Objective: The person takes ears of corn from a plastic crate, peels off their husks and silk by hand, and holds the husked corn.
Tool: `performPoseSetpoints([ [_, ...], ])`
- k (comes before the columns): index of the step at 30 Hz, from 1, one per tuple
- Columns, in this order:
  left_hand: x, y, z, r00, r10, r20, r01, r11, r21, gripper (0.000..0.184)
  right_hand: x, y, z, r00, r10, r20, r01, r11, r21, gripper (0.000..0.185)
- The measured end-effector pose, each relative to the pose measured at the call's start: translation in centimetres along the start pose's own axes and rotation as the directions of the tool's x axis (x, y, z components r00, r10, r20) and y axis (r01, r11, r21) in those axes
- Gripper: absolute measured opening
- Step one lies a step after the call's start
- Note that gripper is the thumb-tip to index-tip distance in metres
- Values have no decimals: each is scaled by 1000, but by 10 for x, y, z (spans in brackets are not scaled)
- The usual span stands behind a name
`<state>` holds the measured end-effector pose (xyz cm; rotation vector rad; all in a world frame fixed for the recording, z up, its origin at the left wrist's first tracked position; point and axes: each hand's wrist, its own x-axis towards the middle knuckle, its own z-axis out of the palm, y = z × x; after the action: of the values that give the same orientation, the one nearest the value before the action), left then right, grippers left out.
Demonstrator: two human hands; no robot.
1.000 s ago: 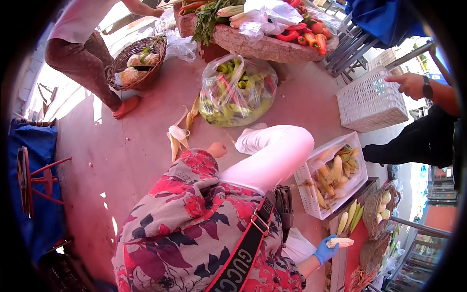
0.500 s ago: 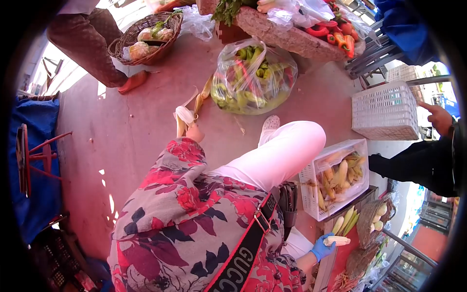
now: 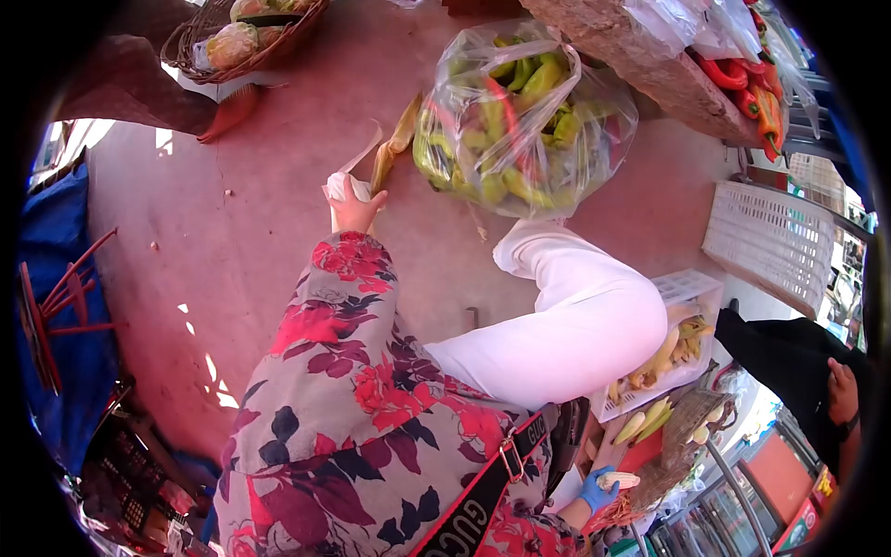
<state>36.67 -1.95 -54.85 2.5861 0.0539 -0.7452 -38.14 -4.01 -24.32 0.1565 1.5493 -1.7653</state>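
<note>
On the floor at upper centre, my bare left hand [image 3: 353, 210] has its fingers around a pale corn husk [image 3: 335, 187]. A dry, yellowish husk [image 3: 399, 142] lies just to the right of it. At lower right my right hand [image 3: 597, 490], in a blue glove, grips a peeled white corn cob [image 3: 618, 480]. Several ears of corn [image 3: 656, 420] lie above that hand. A white crate [image 3: 708, 295] holding corn and husks is partly hidden behind my knee.
A clear bag of green and red peppers [image 3: 524, 121] stands near my foot. Red peppers [image 3: 733, 79] lie on a stone slab [image 3: 640, 65]. Also around are a wicker basket [image 3: 269, 58], a white plastic crate [image 3: 770, 241], a person's leg at upper left and another person at right.
My left hand has reached up to the pale husk and closed on it. The view has moved closer to the pepper bag. My right hand still holds the cob. The person at right has lowered a hand.
</note>
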Motion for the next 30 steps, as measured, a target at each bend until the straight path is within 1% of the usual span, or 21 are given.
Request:
performPoseSetpoints([
  [2,14,21,17,982,149,114,-166,974,155,87,-11,0,13,999,-42,-30,42,999,-15,48],
  [3,17,30,25,979,100,177,-141,961,237,83,-14,1,19,997,-60,-43,60,998,-18,49],
  [5,15,57,36,958,-10,288,-109,912,395,74,-12,-7,19,999,-43,-22,42,998,-53,48],
  [6,13,63,39,955,-51,292,-87,893,441,77,-9,-11,19,999,-49,-4,48,997,-68,48],
  [9,38,53,59,913,-143,382,-133,781,610,82,-1,-18,28,998,-33,56,38,993,-108,48],
  [10,42,42,58,922,-71,380,-177,796,578,79,-4,-20,31,997,-19,74,28,992,-120,48],
  [13,63,18,58,911,-162,378,-17,904,428,79,15,-20,32,992,2,130,13,993,-116,48],
  [14,58,5,57,950,-65,304,-71,906,417,78,5,-10,41,986,5,168,16,992,-128,48],
  [15,51,0,49,966,34,256,-134,913,385,78,4,-3,45,976,17,215,20,986,-167,47],
  [16,40,-6,43,985,88,151,-128,951,282,80,19,-2,36,972,76,224,-41,987,-159,48],
  [18,9,-6,19,976,215,44,-220,959,180,79,14,2,38,963,104,250,-45,972,-229,42],
  [19,-2,-6,11,969,246,9,-245,965,87,78,14,5,39,959,117,258,-43,960,-277,39],
  [21,-27,0,-14,922,380,-76,-382,924,-14,67,23,7,38,925,167,340,-114,979,-171,35],
  [22,-40,10,-30,908,410,-87,-417,906,-74,67,28,8,36,906,193,378,-156,980,-127,33],
  [24,-65,37,-62,869,477,-128,-494,849,-186,68,34,10,38,925,92,369,-21,981,-191,32],
  [25,-78,48,-78,844,515,-150,-536,813,-227,65,34,5,36,931,38,364,50,972,-229,32],
  [26,-88,63,-95,819,548,-169,-573,775,-265,62,17,3,48,949,-55,310,153,941,-300,33],
  [27,-100,76,-112,794,579,-188,-608,736,-298,59,22,-1,42,929,49,367,9,988,-157,34],
  [28,-113,87,-127,754,614,-235,-657,685,-315,55,29,-6,35,889,135,438,-142,990,-16,35],
  [29,-126,99,-142,711,645,-279,-702,632,-328,52,37,-11,28,837,219,502,-308,946,100,36],
  [30,-142,110,-158,685,671,-283,-726,599,-337,52,43,-15,20,815,231,532,-342,932,118,37],
])
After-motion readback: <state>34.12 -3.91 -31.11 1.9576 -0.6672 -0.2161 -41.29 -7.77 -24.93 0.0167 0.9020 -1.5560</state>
